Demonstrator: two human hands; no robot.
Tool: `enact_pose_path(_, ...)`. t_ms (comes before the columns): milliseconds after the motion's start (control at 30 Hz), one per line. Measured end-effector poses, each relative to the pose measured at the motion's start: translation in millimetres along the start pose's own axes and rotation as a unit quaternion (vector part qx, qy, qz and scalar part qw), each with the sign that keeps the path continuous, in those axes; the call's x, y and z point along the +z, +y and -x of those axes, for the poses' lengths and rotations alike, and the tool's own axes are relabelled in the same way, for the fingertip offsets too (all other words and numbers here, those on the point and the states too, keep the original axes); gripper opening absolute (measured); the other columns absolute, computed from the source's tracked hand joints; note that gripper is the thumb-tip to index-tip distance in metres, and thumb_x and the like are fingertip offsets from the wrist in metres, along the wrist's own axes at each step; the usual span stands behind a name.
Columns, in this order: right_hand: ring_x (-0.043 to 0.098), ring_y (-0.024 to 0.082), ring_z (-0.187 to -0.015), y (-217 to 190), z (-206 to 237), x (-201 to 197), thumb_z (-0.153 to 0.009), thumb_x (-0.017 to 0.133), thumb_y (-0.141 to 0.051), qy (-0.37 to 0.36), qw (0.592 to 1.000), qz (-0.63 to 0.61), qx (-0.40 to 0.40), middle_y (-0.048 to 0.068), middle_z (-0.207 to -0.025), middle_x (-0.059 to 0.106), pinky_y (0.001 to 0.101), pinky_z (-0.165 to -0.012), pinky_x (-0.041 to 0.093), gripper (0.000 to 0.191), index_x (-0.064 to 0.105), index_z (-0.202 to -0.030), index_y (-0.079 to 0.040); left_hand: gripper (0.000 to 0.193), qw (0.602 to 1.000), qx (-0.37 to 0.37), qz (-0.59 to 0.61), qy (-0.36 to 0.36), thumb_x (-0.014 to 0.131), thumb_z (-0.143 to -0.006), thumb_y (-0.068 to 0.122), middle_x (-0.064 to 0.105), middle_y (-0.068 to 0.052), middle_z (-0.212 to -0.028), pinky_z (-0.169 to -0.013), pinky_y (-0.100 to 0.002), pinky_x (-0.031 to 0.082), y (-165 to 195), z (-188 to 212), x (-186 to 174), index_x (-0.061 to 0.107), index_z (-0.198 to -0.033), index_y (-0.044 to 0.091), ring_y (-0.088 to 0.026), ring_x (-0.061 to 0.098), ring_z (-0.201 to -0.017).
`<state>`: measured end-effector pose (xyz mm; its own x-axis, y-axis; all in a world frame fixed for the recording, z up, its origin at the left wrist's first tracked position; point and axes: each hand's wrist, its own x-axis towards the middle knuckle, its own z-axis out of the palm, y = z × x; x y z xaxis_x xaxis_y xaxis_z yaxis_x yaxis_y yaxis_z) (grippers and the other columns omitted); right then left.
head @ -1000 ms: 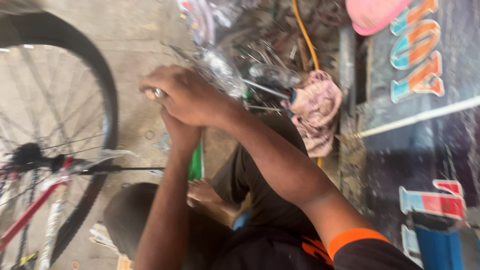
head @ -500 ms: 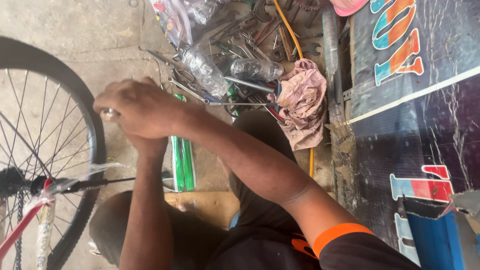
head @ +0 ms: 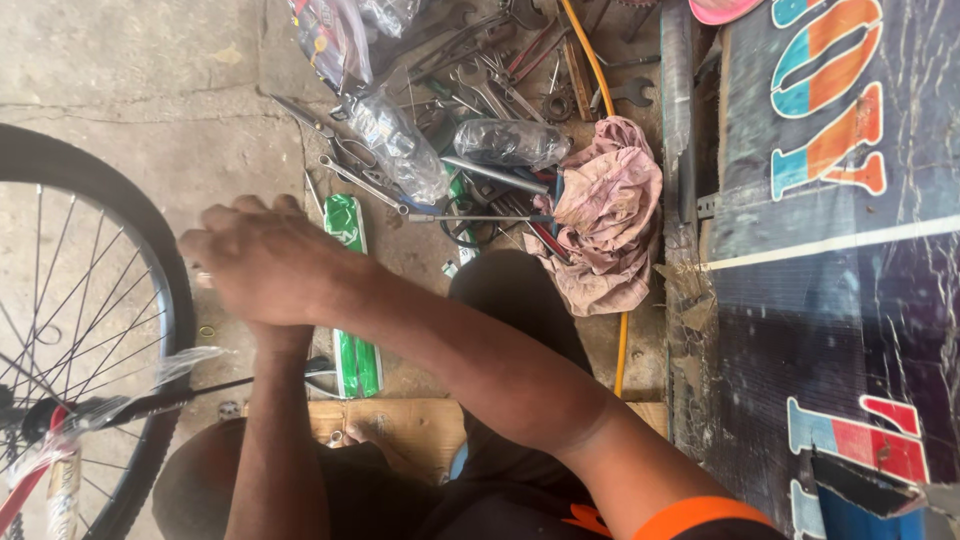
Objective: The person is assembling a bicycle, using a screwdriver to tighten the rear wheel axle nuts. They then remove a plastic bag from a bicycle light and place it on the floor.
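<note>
Right hand [head: 265, 262] lies curled over the left beside the wheel [head: 95, 330]; its grip and the left's cannot be told. Wrenches [head: 480, 85] and rag [head: 605, 215] lie close, presumably for reach

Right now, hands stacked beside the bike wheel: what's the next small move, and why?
Probably tilt the head down toward the hands. The right hand lies over the left hand and hides whatever they grip. Both sit just off the tyre, above a thin dark rod that runs toward the hub. The wrenches lie beyond, untouched.
</note>
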<state>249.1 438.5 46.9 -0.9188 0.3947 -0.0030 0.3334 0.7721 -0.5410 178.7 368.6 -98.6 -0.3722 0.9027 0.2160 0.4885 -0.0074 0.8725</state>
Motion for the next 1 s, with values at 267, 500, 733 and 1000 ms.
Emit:
enact_pose_path(267, 0.067, 0.024, -0.11, 59, 35, -44, -0.086, 0.071, -0.019, 0.071, 0.996, -0.056, -0.012, 0.007, -0.11, 0.069, 0.0421, -0.102, 0.052, 0.028, 0.069, -0.113, -0.012, 0.027, 0.976, 0.055, 0.196, 0.073, 0.059, -0.102, 0.003, 0.064, -0.01, -0.12, -0.091, -0.033, 0.055, 16, -14, 29, 0.054, -0.128, -0.001, -0.021, 0.063, -0.109)
enact_pose_path(500, 0.067, 0.031, -0.108, 84, 38, -60, -0.08, 0.077, -0.02, 0.099, 0.991, -0.092, 0.01, 0.014, -0.114, 0.068, 0.0431, -0.094, 0.053, 0.047, 0.065, -0.123, -0.007, 0.015, 0.988, 0.131, 0.012, 0.077, 0.056, -0.092, -0.004, 0.073, -0.02, -0.105, -0.084, -0.037, 0.055, 48, -41, 15, 0.068, -0.1, -0.005, -0.031, 0.072, -0.096)
enact_pose_path(733, 0.07, 0.028, -0.107, 73, 24, -48, -0.086, 0.074, -0.021, 0.041, 0.995, -0.085, 0.011, 0.012, -0.111, 0.07, 0.0409, -0.098, 0.053, 0.041, 0.068, -0.125, -0.01, 0.013, 0.993, 0.093, 0.05, 0.058, 0.052, -0.091, -0.003, 0.072, -0.017, -0.089, -0.073, -0.041, 0.054, 46, -41, 9, 0.065, -0.091, -0.003, -0.034, 0.073, -0.084)
enact_pose_path(1000, 0.07, 0.029, -0.104, 70, 25, -34, -0.086, 0.072, -0.017, 0.083, 0.994, -0.07, -0.025, 0.014, -0.111, 0.069, 0.041, -0.094, 0.055, 0.037, 0.069, -0.122, -0.009, 0.006, 0.989, 0.134, -0.03, 0.055, 0.06, -0.087, 0.002, 0.068, -0.021, -0.086, -0.069, -0.046, 0.051, 27, -34, 12, 0.064, -0.09, -0.002, -0.042, 0.069, -0.084)
